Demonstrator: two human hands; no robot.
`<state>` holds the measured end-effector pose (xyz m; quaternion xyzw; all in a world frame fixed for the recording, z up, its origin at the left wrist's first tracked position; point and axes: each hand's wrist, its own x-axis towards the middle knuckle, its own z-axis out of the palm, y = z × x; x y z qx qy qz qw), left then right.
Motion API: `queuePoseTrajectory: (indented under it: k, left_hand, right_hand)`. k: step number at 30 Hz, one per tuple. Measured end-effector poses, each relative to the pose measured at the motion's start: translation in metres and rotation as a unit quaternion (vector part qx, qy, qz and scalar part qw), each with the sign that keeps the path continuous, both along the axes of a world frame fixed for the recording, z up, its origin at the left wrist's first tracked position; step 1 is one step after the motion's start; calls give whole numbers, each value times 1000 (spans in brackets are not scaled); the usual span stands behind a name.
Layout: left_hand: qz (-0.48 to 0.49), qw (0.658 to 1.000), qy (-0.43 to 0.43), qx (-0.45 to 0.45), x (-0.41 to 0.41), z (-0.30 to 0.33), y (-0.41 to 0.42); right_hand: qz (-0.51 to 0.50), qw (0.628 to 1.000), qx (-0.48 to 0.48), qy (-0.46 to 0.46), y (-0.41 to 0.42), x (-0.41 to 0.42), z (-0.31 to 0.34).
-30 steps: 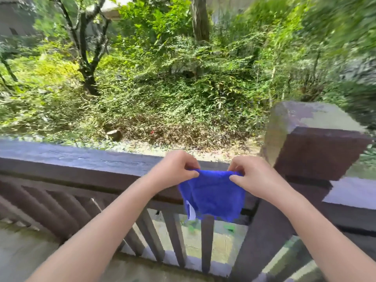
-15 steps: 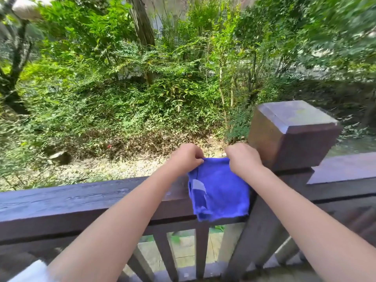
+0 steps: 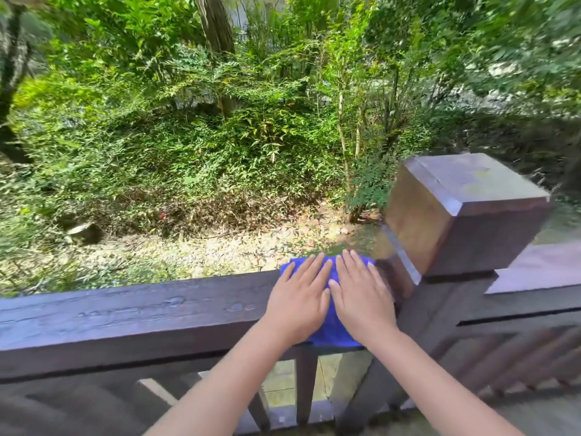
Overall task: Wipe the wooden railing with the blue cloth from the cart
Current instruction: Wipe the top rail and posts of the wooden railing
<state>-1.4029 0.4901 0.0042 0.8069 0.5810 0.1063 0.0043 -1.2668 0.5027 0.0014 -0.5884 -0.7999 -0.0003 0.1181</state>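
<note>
Change: since half a second ago we have let go of the pinched blue cloth (image 3: pixel 330 332) and spread it over the rail.
Wooden railing (image 3: pixel 132 316): cloth draped across its top, just beside the post (image 3: pixel 465 212).
Left hand (image 3: pixel 298 302): flat, fingers extended, pressing the cloth, gripping nothing.
Right hand (image 3: pixel 361 297): likewise flat on the cloth, alongside the left.

Left hand (image 3: pixel 298 305) and right hand (image 3: pixel 361 302) press flat on blue cloth (image 3: pixel 330 328) spread over wooden railing (image 3: pixel 132 316) beside post (image 3: pixel 465 215).
</note>
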Motion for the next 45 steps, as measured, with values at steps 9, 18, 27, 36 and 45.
queuePoseTrajectory:
  k: [9, 18, 27, 36, 45]
  left_hand:
    - [87, 994, 64, -16, -105, 2, -34]
    - [177, 981, 59, -60, -109, 15, -55]
    - [172, 985, 10, 4, -3, 5, -31]
    - [213, 977, 3, 17, -45, 1, -36]
    - [273, 961, 47, 29, -186, 1, -82]
  right_hand:
    - [70, 997, -34, 29, -19, -106, 9]
    - [165, 985, -56, 15, -22, -111, 10]
    - [60, 996, -40, 51, 17, 5, 10]
    - [49, 998, -42, 17, 11, -32, 3]
    - [101, 993, -65, 2, -22, -133, 5]
